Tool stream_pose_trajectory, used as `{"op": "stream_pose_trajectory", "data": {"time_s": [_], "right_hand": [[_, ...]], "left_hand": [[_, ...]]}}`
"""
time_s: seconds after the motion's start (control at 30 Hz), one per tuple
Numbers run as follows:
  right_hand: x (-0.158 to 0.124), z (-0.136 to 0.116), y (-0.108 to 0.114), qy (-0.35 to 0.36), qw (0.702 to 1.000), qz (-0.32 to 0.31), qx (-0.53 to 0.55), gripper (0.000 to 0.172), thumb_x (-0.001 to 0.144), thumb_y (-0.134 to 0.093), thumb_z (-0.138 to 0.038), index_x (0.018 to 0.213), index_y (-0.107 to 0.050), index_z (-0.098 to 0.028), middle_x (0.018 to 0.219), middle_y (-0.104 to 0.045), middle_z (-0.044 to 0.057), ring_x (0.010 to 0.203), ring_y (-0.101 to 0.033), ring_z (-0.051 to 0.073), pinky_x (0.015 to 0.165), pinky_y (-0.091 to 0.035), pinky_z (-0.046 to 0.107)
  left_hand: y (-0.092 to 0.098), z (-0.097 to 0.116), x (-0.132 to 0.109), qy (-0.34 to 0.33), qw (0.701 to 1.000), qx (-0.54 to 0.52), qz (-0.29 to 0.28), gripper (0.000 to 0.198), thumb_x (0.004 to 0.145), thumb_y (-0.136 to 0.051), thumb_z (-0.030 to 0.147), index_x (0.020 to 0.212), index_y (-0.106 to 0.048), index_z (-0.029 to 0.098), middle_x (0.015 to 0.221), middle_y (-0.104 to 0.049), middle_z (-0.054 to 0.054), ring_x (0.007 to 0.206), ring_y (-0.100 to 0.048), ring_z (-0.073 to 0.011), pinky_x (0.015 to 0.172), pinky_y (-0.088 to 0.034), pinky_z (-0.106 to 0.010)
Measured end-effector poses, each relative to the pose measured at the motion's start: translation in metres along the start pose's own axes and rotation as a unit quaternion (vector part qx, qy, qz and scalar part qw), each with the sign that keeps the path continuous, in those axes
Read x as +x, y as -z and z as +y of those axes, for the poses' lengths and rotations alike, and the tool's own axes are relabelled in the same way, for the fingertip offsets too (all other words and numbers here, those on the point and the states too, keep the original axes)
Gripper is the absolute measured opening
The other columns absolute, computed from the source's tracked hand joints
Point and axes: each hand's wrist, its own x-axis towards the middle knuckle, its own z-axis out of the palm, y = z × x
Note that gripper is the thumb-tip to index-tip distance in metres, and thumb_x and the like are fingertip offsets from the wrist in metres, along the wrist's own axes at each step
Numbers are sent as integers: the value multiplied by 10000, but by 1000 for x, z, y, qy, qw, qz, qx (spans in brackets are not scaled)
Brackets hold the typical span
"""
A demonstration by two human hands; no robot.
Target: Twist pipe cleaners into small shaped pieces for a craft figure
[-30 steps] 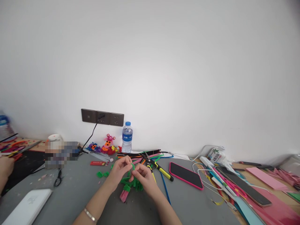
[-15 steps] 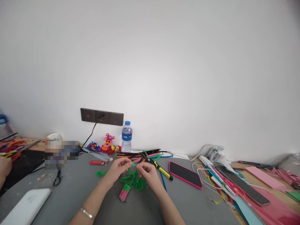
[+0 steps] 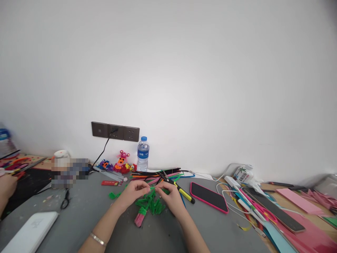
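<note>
Between my two hands, above the grey table, is a short green pipe cleaner. My left hand pinches its left end and my right hand pinches the other, so most of it is covered by fingers. Below them lies a heap of bent green pipe cleaner pieces. In front of the heap rests a pink bundle wrapped in green at its top. Yellow-and-black pliers lie just beyond my right hand, on loose pipe cleaners in several colours.
A water bottle stands by the wall beside small pipe cleaner figures. A pink-cased phone lies to the right, near white cables and coloured paper. A white power bank sits at left. Another person's hand shows far left.
My fingers have shifted along the green pipe cleaner, and less of it shows between them. My right hand has turned slightly. The other person's hand at far left has moved a little.
</note>
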Motion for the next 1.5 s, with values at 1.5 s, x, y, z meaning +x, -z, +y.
{"op": "stream_pose_trajectory", "data": {"time_s": [1.5], "right_hand": [[-1,-3,-16,-7,998,20,59,210,793,-594,-359,711,-632,-169,652,-601,16,627,-530,166,611,-422,267]], "left_hand": [[-11,-13,11,-58,989,-39,129,282,690,-685,420,767,-663,150,676,-628,-11,655,-557,-169,617,-422,-260]]}}
